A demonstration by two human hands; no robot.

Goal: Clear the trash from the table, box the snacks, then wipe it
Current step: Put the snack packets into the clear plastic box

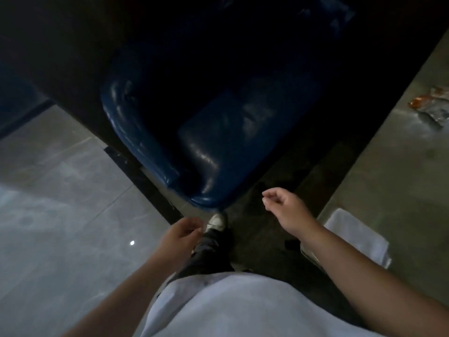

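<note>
Both arms are reaching forward: left hand [181,233] is curling loosely, empty, and right hand [283,203] is half-curling, gripping nothing. Snack wrappers [431,105] are lying on the bench [401,166], white cloth [357,235] nearer.

At the right edge of my view runs the table [401,166], a dull grey-green top cutting diagonally from upper right toward lower right. On it, at the far right of the frame, I see crumpled snack wrappers [431,105], orange and silvery, lying flat. Lower down, near the table's closer edge, a folded white cloth [357,237] rests on the surface. On the left, I see the pale tiled floor [60,203], with a blue leather seat [206,147] standing on it at centre.
</note>
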